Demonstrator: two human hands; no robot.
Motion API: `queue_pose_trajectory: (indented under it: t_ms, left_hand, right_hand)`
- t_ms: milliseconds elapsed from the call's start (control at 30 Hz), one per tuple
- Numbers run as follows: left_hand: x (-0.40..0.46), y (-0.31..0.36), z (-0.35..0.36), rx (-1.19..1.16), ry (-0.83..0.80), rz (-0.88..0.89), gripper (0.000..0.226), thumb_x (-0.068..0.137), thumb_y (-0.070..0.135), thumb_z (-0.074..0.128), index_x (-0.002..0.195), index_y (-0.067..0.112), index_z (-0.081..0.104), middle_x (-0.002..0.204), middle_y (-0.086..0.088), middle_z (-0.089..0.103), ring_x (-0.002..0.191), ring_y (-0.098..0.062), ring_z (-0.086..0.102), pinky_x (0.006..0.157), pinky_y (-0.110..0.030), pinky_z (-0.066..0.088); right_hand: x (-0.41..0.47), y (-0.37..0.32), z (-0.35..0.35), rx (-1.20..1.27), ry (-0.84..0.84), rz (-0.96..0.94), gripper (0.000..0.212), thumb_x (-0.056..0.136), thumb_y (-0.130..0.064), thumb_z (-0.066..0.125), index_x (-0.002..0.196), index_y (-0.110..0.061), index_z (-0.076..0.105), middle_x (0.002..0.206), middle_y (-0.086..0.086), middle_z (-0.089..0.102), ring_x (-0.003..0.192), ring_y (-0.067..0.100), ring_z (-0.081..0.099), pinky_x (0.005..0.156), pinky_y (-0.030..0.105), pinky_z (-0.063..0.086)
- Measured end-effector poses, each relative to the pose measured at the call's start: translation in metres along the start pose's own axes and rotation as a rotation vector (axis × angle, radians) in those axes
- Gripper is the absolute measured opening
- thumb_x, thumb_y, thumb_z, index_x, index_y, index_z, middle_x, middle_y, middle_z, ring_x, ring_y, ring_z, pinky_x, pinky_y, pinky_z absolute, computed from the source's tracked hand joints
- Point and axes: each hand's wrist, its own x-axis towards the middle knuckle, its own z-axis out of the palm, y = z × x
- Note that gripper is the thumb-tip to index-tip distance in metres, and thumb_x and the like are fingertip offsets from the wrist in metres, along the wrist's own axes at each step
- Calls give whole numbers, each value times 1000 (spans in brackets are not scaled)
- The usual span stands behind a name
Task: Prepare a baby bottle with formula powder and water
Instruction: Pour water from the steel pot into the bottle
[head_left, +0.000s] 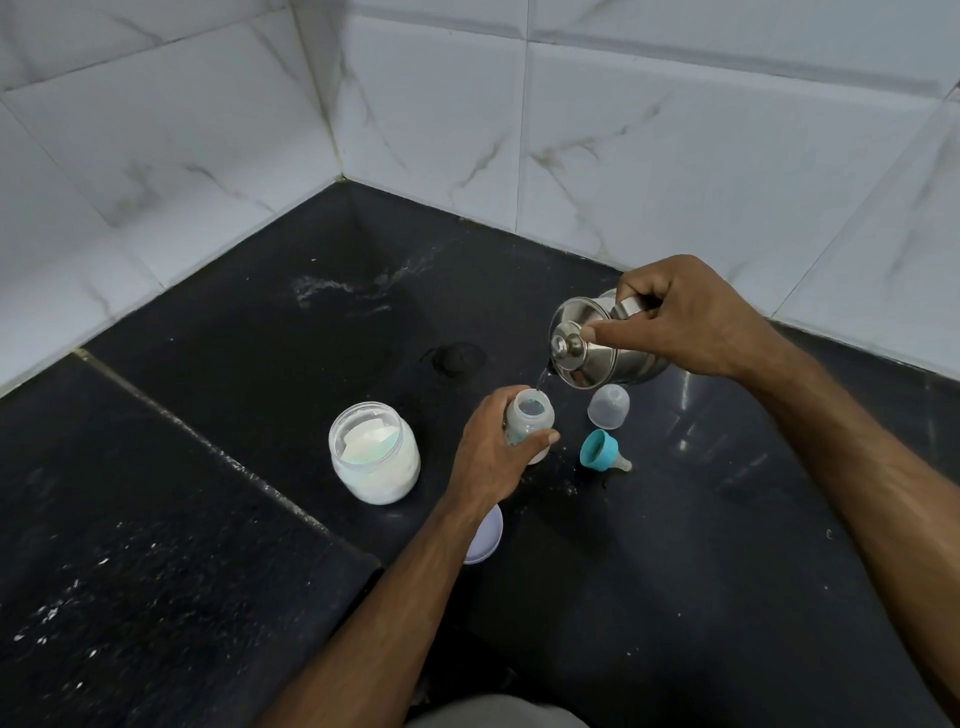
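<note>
My left hand (491, 447) grips a small clear baby bottle (530, 418) that stands upright and uncapped on the black counter. My right hand (685, 317) holds a steel kettle (597, 345) tilted toward the bottle, with one finger pressed on the knob of its lid. A thin stream of water runs from the spout into the bottle's mouth. To the left, an open jar of white formula powder (375, 453) holds a scoop. The teal ring with its teat (602, 451) lies on its side to the right of the bottle.
A clear bottle cap (609, 406) stands beneath the kettle. The jar's pale lid (488, 535) lies partly hidden under my left forearm. White tiled walls (675, 156) meet in a corner behind the black counter (260, 364). White specks lie on the counter at the left front.
</note>
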Motion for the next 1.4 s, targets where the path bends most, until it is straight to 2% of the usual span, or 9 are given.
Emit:
queue_pose_trajectory:
  t_ms: [133, 300, 500, 833, 1400]
  left_hand:
    - [0, 1, 0, -4, 2, -5, 55, 80, 28, 80, 128, 22, 53, 128, 2, 59, 117, -12, 55, 103, -39, 49]
    - [0, 1, 0, -6, 12, 6, 52, 79, 29, 80, 122, 29, 52, 125, 5, 59, 115, -11, 56, 101, -40, 50]
    - [1, 1, 0, 1, -2, -11, 57, 80, 28, 80, 129, 21, 52, 129, 0, 59, 119, -15, 56, 104, -43, 49]
    - [1, 1, 0, 1, -7, -19, 56, 80, 27, 80, 128, 23, 52, 129, 1, 59, 119, -14, 55, 104, -41, 48]
    - [1, 1, 0, -2, -7, -23, 58, 80, 29, 80, 130, 22, 52, 130, 1, 59, 120, -14, 55, 105, -42, 48]
  right_hand:
    - [0, -1, -1, -6, 4, -2, 50, 74, -41, 76, 58, -2, 48, 50, -4, 39, 47, 8, 33, 49, 26, 28]
    - [1, -2, -3, -12, 0, -9, 50, 74, -40, 76, 61, 2, 52, 53, 9, 43, 49, 11, 35, 52, 29, 30]
    - [1, -3, -5, 2, 9, -5, 44, 76, -35, 78, 57, -6, 51, 51, 3, 44, 49, 11, 36, 52, 28, 31]
    - [2, -5, -7, 19, 7, -2, 49, 77, -32, 79, 50, -21, 39, 44, -10, 35, 45, 7, 30, 49, 26, 27]
    - [0, -9, -4, -5, -10, -12, 49, 76, -35, 78, 51, -19, 40, 46, -9, 35, 47, 9, 30, 51, 28, 28]
